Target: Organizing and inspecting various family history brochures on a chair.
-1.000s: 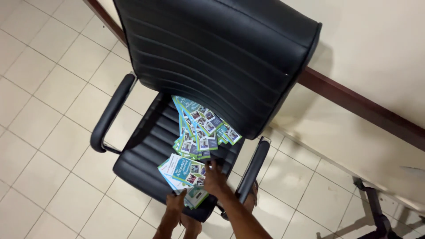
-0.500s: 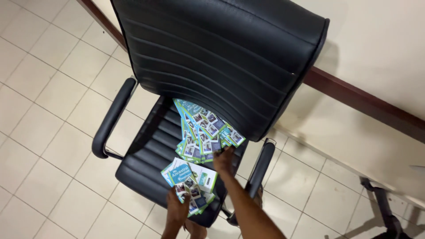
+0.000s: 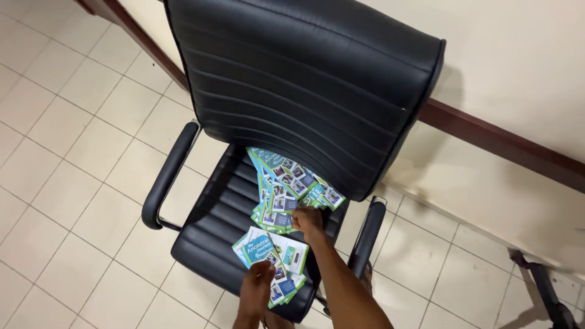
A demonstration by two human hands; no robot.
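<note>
A black office chair (image 3: 304, 79) stands against a cream wall. A fanned pile of teal and green leaflets (image 3: 286, 186) lies at the back of its seat (image 3: 213, 234). My right hand (image 3: 308, 220) rests on the near edge of that pile, fingers on a leaflet. My left hand (image 3: 257, 286) grips a stack of the same leaflets (image 3: 271, 256) at the seat's front edge. Whether the right hand has pinched a leaflet is unclear.
The chair has two black armrests, the left armrest (image 3: 167, 176) and the right armrest (image 3: 365, 234). Beige floor tiles (image 3: 73, 158) surround it. A dark wooden skirting strip (image 3: 506, 143) runs along the wall. A dark metal leg (image 3: 548, 292) shows at the lower right.
My right hand moved from the held stack up to the pile at the back of the seat. The left hand kept its stack, and the view shifted slightly.
</note>
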